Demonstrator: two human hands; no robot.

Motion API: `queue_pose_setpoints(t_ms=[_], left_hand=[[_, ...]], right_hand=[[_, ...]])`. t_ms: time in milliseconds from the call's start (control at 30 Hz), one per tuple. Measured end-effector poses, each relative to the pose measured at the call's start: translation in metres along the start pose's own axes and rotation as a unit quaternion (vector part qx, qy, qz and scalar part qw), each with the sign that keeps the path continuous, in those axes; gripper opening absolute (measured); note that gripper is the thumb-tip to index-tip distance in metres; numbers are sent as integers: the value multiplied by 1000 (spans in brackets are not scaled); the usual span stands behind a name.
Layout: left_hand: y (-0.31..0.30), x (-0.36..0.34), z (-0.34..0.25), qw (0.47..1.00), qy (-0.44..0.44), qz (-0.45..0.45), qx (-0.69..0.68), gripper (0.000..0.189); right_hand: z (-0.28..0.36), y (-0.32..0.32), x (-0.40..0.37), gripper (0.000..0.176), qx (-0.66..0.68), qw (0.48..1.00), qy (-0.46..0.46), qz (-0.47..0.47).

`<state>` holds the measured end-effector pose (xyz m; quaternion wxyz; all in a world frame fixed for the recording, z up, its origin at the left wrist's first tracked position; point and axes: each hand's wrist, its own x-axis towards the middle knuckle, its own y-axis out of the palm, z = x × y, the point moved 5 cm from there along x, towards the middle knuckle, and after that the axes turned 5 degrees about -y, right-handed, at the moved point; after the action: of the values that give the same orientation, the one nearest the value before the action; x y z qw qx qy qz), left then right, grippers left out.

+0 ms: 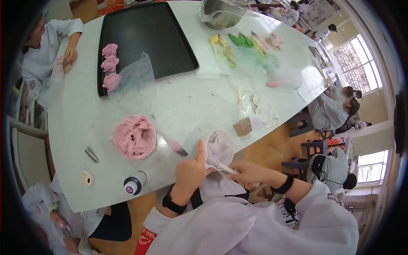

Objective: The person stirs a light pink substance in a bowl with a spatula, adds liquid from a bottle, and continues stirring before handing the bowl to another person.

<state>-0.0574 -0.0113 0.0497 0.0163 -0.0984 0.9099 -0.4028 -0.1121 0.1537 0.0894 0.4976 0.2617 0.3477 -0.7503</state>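
A white bowl (219,148) of pale lilac cream is at the table's near edge, in front of my body. My left hand (191,171) is against the bowl's left side, one finger pointing up along the wall and the others curled around it. My right hand (250,173) grips a white spatula (227,168), its blade in the cream at the near rim. Left of the bowl lies a brush-like tool (180,149) with pink cream on it. Farther left sits a bowl of pink cream (134,137). A small wooden block (242,126) stands right of my bowl.
A black tray (148,38) holds pink flowers (110,63) and a piping bag (136,76). Green and yellow bags (241,40) and a metal bowl (221,16) are at the back. A bottle (135,182) and a metal nozzle (91,154) are left. Other people sit around.
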Motion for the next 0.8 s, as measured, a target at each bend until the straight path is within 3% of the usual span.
queue_pose_setpoints(t_ms=[33, 67, 100, 133, 200, 233, 300, 333, 400, 433, 500, 533, 600, 633, 667, 700, 800], left_hand=[[-1, 3, -1, 1000, 0, -2, 4, 100], [-1, 4, -1, 1000, -19, 6, -5, 101], [0, 5, -1, 999, -38, 14, -15, 102], [-3, 7, -4, 999, -36, 17, -15, 102], [-9, 12, -12, 997, -22, 69, 19, 97], [-7, 10, -10, 997, -19, 73, 19, 97], [-5, 7, -9, 999, 29, 42, -4, 98], [-5, 5, -9, 998, 35, 44, -7, 98], [-7, 0, -7, 998, 51, 16, 22, 96], [-4, -2, -5, 998, 50, 16, 18, 96], [0, -9, -1, 998, 54, -26, 14, 93], [6, -14, 1, 998, 54, -23, 14, 93], [12, -21, 4, 993, 64, -93, 34, 92], [17, -24, 5, 993, 69, -88, 32, 92], [20, -28, 2, 983, 104, -123, 92, 94], [23, -30, -2, 966, 139, -158, 150, 96], [12, -23, 2, 982, 78, -168, 38, 96]], right_hand=[[-2, -6, 0, 31, 0, 1000, -4, 1], [13, -24, -4, 25, -310, 928, -161, -126], [29, -26, -14, 19, -577, 725, -293, -236], [33, -28, -13, 19, -576, 727, -290, -237], [47, -20, -9, 20, -685, 615, -340, -192], [54, -26, -3, 20, -684, 618, -336, -194], [64, -47, 10, 30, -653, 682, -263, -200], [63, -50, 11, 30, -653, 683, -257, -204], [43, -63, 23, 39, -607, 768, -118, -166], [35, -63, 24, 39, -608, 768, -115, -164], [7, -55, 26, 48, -526, 828, -76, -180], [-14, -45, 29, 48, -524, 829, -74, -178], [-41, -27, 33, 51, -336, 925, -93, -154], [-39, -24, 30, 51, -332, 926, -89, -157], [-51, -14, 26, 50, -151, 985, 41, -68], [-52, 0, 16, 49, 40, 985, 168, 23], [-24, -1, 12, 46, 132, 964, 225, 56]])
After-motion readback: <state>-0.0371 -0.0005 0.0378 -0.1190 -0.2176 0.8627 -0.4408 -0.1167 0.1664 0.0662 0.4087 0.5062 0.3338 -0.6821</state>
